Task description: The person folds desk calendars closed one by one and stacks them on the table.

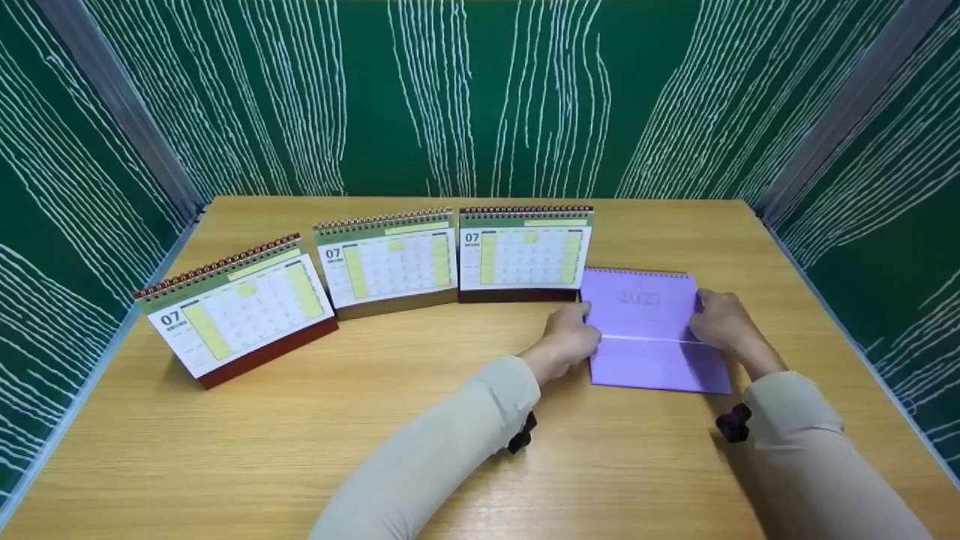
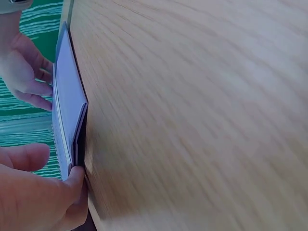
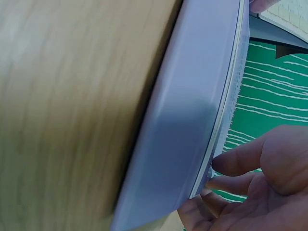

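Note:
A purple spiral-bound desk calendar point(image 1: 652, 360) lies low on the table, its cover marked with faint year digits and a pale line crossing its middle. At its left edge, the left hand point(image 1: 571, 334) grips the side beside the fold. On the opposite edge the right hand point(image 1: 721, 321) holds the calendar. The right wrist view shows the right thumb point(image 3: 238, 159) against the page edges, with other fingers partly hidden behind. In the left wrist view, a left-hand digit point(image 2: 72, 185) touches the calendar's corner near the tabletop.
Three standing desk calendars showing month 07 form a row: one with a red base point(image 1: 240, 307), one with a brown base point(image 1: 390, 262), and one with a dark base point(image 1: 525, 255) by the purple calendar. Green panels point(image 1: 375, 97) with white wavy lines border the wooden table point(image 1: 300, 450).

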`<state>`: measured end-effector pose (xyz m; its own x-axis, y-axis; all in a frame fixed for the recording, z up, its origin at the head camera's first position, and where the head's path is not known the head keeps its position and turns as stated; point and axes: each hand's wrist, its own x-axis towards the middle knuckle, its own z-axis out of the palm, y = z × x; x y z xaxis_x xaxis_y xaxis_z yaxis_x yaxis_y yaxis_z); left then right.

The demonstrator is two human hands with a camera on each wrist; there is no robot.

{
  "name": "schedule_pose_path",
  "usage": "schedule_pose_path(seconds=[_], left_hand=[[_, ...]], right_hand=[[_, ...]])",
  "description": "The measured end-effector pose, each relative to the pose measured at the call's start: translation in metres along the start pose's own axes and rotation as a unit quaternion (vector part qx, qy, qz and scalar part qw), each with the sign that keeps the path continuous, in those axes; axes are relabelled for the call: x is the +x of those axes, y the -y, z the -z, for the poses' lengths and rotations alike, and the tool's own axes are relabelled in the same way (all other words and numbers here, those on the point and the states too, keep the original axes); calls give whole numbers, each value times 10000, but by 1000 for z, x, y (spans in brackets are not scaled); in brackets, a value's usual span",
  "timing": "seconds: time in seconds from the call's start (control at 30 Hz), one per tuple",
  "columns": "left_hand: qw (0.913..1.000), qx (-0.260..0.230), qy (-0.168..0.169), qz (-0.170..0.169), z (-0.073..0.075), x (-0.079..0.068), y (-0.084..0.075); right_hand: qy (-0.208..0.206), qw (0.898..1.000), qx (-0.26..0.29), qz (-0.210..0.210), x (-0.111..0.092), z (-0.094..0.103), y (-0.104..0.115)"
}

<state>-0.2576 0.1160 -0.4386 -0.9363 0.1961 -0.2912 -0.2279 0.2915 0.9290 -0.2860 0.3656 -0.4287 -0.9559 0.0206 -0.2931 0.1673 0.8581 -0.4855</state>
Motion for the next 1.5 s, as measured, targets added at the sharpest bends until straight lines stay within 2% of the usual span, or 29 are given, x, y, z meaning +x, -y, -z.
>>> schedule_pose_path(seconds=[0.07, 0.17, 0.3, 0.43, 0.8, 1.0, 1.1, 1.3, 1.43, 1.5], left_hand=[[9999, -20, 89, 44, 1, 0, 1], [9999, -16, 123, -87, 2, 0, 1], [9995, 139, -4, -296, 3, -1, 1], [9992, 259, -77, -296, 2, -2, 0], [9995, 233, 47, -185, 1, -4, 1], [9996, 135, 254, -2, 3, -3, 3], [9994, 155, 296, -53, 4, -5, 3], [9990, 129, 275, -325, 16, -9, 4], [9986, 31, 234, -473, 34, -11, 4], [9982, 25, 167, -571, 46, -12, 4]], right_hand=[[-7, 10000, -64, -23, 0, 0, 1], [-104, 9995, -257, 150, 1, 1, 0], [-181, 9985, -454, 231, 2, 2, 0], [-141, 9988, -475, 65, 1, 2, 0], [-57, 9970, -755, -137, -5, 1, 2], [51, 9969, -759, -208, -5, 1, 2], [57, 9967, -797, -125, -5, 1, 1], [-16, 9970, -775, -47, -10, 5, 4], [-41, 9978, -619, -254, -17, 14, 11], [-107, 9986, -476, -220, -19, 19, 17]])
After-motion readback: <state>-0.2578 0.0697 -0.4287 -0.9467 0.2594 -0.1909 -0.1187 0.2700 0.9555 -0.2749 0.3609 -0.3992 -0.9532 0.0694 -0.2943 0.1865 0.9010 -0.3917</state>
